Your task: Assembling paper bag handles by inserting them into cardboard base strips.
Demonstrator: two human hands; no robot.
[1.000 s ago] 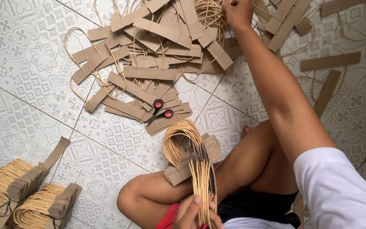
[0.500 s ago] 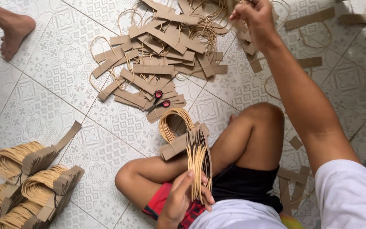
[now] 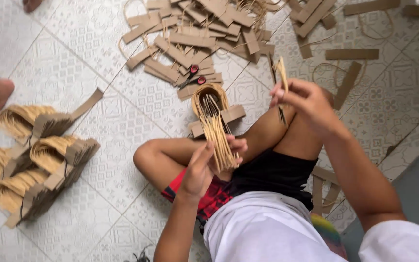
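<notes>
A bundle of looped cord handles (image 3: pixel 215 127) is gripped in the left hand (image 3: pixel 204 167); 1 handle (image 3: pixel 282 73) is pinched by the right hand (image 3: pixel 306 99). Finished stacks (image 3: pixel 40 160) lie left; many loose strips (image 3: pixel 195 39) remain far.

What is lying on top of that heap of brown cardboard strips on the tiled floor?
Red-handled scissors lie on the heap of brown cardboard strips, with loose tan cord loops among them. Whatever is beneath the strips is covered.

Bright even daylight, soft shadows, slight motion blur.
</notes>
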